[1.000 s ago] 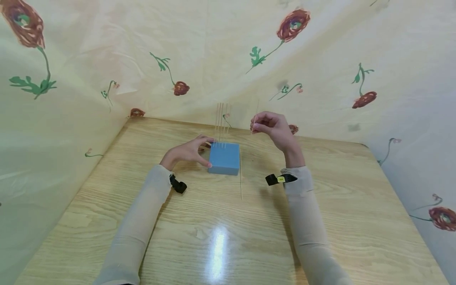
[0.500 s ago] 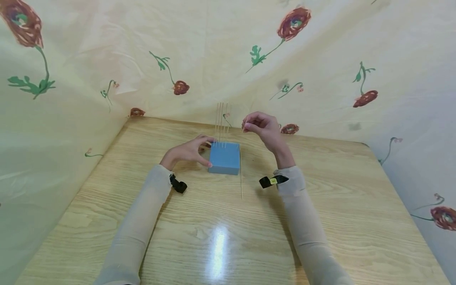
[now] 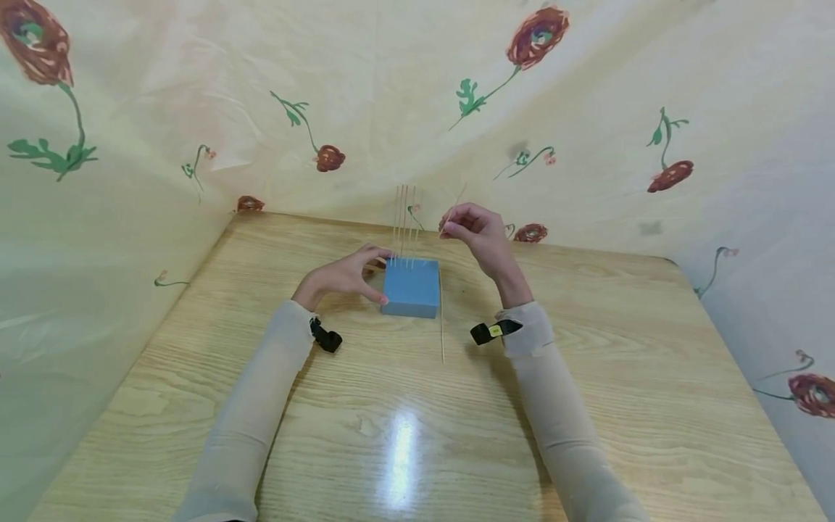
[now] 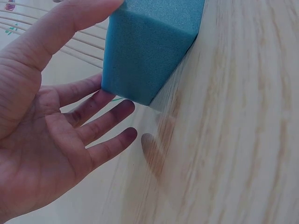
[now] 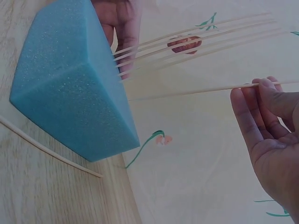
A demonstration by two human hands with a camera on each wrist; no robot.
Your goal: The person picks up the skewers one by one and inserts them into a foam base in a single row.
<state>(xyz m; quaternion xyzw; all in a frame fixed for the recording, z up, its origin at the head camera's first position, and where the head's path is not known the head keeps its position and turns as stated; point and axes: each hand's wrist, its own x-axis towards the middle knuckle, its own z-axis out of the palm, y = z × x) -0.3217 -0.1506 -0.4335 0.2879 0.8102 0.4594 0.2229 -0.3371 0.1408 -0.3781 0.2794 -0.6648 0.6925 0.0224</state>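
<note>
A blue foam block (image 3: pixel 411 286) lies on the wooden table, with several thin wooden skewers (image 3: pixel 404 228) standing upright in a row along its back left part. My left hand (image 3: pixel 342 277) holds the block at its left side, the thumb on the front corner and a fingertip at the back; the other fingers (image 4: pixel 112 143) spread out beside it. Above and behind the block's right side, my right hand (image 3: pixel 479 233) pinches another skewer (image 5: pixel 196 94) between thumb and fingers. Its lower end points at the block's top; whether it touches cannot be told.
One more skewer (image 3: pixel 442 330) lies on the table along the block's right side. Flower-printed sheeting (image 3: pixel 391 87) hangs behind the table and at both sides. Each wrist carries a black strap with a small camera (image 3: pixel 481 334).
My right hand has moved left, closer to the block, and its skewer now leans more, top toward the right. The left hand and the block have stayed in place.
</note>
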